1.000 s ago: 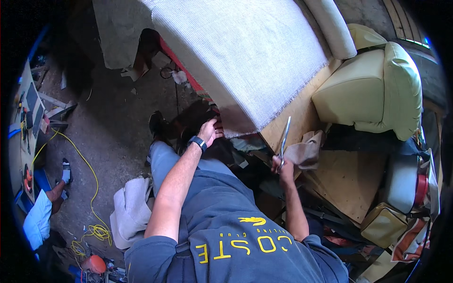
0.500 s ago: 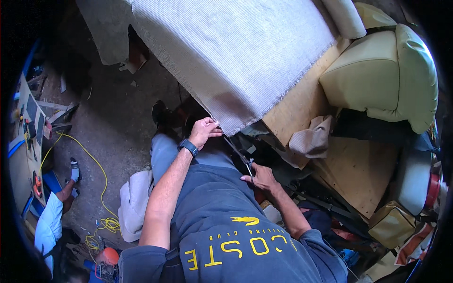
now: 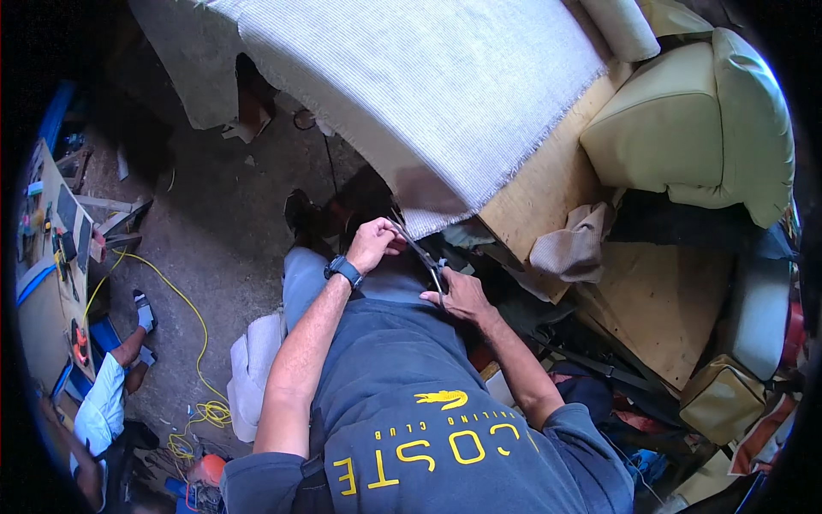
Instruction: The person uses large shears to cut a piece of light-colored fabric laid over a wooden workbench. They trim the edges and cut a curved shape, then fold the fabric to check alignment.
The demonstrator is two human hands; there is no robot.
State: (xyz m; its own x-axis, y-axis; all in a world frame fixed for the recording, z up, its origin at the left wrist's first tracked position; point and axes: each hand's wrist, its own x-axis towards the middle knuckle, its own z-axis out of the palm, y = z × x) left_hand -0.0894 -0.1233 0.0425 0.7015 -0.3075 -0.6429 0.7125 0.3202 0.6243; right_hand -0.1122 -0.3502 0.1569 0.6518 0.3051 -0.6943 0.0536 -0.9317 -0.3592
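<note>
The pale ribbed fabric [image 3: 428, 111] lies over the plywood top [image 3: 544, 188] before me, its frayed edge short of the board's right side, its near corner hanging by my hands; a cream padded seat piece [image 3: 659, 128] sits to the right, a beige cloth scrap [image 3: 569, 250] drapes nearer me; on the dark floor [image 3: 214, 214] a yellow cord [image 3: 202, 330] snakes at my left, past a workbench [image 3: 51, 291] where another person [image 3: 101, 411] is partly in view; my right hand [image 3: 464, 298] is closed round the handles of the scissors [image 3: 421, 254], which point up and left to that corner; my left hand [image 3: 377, 245] has its fingers curled together beside the blades, though whether they pinch the cloth I cannot tell; a tan boxy bag-like piece [image 3: 723, 398] sits at the right, its inside out of sight; the blade tips blur into the fabric's shadowed edge, and the rim cuts off the bench and the far fabric.
</note>
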